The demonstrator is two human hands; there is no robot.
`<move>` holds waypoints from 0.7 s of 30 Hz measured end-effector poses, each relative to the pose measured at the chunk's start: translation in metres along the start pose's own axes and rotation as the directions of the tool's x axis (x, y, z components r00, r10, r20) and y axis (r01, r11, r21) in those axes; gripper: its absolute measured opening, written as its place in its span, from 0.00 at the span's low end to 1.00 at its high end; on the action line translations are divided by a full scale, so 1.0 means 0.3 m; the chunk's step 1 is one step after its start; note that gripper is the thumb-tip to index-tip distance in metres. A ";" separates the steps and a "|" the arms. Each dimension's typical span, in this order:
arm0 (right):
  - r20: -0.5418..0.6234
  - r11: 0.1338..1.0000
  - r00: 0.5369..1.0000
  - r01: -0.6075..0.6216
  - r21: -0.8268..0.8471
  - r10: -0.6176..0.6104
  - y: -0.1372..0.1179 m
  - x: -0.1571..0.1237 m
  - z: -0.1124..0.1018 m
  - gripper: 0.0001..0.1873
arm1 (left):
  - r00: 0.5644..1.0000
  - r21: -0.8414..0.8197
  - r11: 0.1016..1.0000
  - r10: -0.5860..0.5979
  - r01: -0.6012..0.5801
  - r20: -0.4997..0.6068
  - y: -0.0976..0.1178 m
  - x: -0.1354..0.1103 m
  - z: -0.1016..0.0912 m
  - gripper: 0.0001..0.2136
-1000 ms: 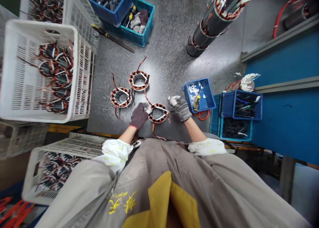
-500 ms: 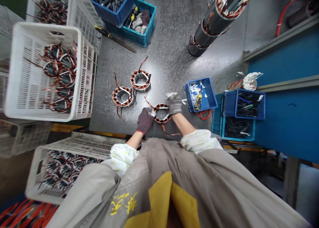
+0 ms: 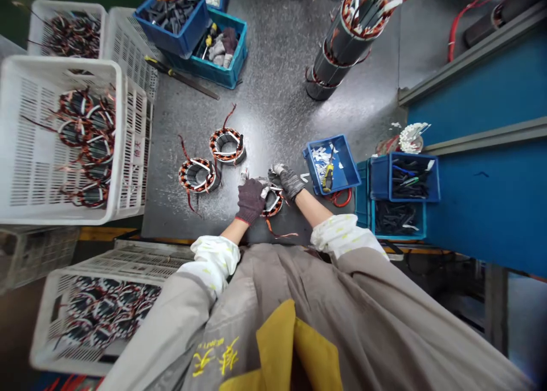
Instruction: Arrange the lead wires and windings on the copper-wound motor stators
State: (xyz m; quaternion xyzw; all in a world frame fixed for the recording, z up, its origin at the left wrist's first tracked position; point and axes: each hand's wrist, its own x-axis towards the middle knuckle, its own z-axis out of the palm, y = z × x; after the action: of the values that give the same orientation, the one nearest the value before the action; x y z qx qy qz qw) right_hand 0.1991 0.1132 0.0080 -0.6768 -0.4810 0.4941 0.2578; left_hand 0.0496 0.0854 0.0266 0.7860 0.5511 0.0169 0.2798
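Observation:
A motor stator (image 3: 277, 207) with orange-and-black windings and white strips lies on the grey table in front of me, its lead trailing toward the table's near edge. My left hand (image 3: 250, 200), in a dark purple knit glove with pale fingertips, is closed at the stator's left rim. Over the far right rim, my right hand (image 3: 287, 180) in a grey glove has its fingers pressed together; whatever they pinch is hidden. Two more stators stand farther left, one nearer (image 3: 199, 175) and one behind it (image 3: 228, 146), each with leads sticking out.
A blue tray (image 3: 355, 177) with white scraps and a yellow-handled screwdriver (image 3: 328, 177) sits to the right. Stacked stators (image 3: 337, 55) rise at the back. White crates (image 3: 122, 151) of stators line the left. Blue bins (image 3: 432, 194) stand far right; a file (image 3: 188, 80) lies back left.
My right hand has come from the stator's right side to its far rim, its fingers drawn in. My left hand has shifted up along the left rim. The whole view has shifted a little.

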 end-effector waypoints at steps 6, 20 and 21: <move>0.101 0.994 0.995 -0.015 -0.111 0.027 0.055 -0.048 -0.164 0.19 | 0.988 0.036 0.988 0.154 -0.153 -0.023 -0.077 -0.029 -0.047 0.13; 0.092 0.887 0.992 -0.032 -0.461 0.083 -0.003 -0.250 -0.140 0.16 | 0.990 -0.019 0.997 0.075 -0.077 -0.116 -0.032 -0.043 0.037 0.14; 0.084 0.905 0.994 -0.026 -0.424 0.068 0.012 -0.251 -0.159 0.16 | 0.983 -0.031 0.996 0.078 -0.085 -0.169 -0.046 -0.039 0.050 0.13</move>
State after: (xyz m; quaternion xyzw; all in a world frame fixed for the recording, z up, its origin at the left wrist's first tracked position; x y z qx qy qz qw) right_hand 0.2404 0.0496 0.0548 -0.7033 -0.5719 0.4164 0.0698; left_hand 0.0383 0.0722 0.0110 0.7982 0.5395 0.1049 0.2465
